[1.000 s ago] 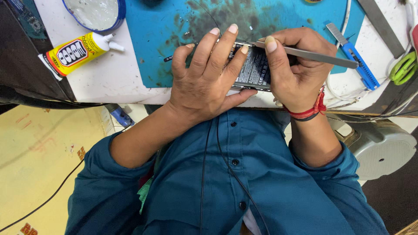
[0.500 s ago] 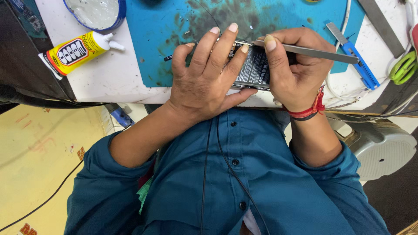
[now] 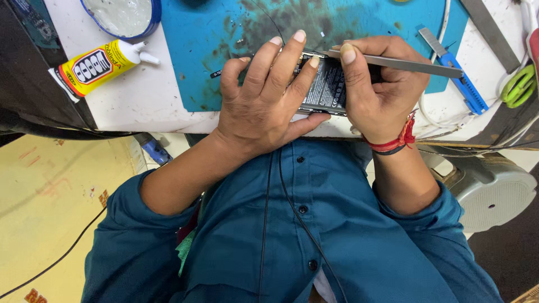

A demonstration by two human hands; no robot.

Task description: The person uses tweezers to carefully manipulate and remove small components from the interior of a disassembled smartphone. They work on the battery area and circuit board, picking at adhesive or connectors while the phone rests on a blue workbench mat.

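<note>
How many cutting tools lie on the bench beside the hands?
2. A blue utility knife lies just past the right hand, at the teal mat's edge. Green-handled scissors sit at the far right edge, partly cut off; others may be hidden.

The opened dark phone lay on the stained blue work mat — yellow glue tube to its left, blue-handled utility knife to its right, all on the white table.

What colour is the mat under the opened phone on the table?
The mat is turquoise blue with dark smudges, seen best in the head view.
</note>
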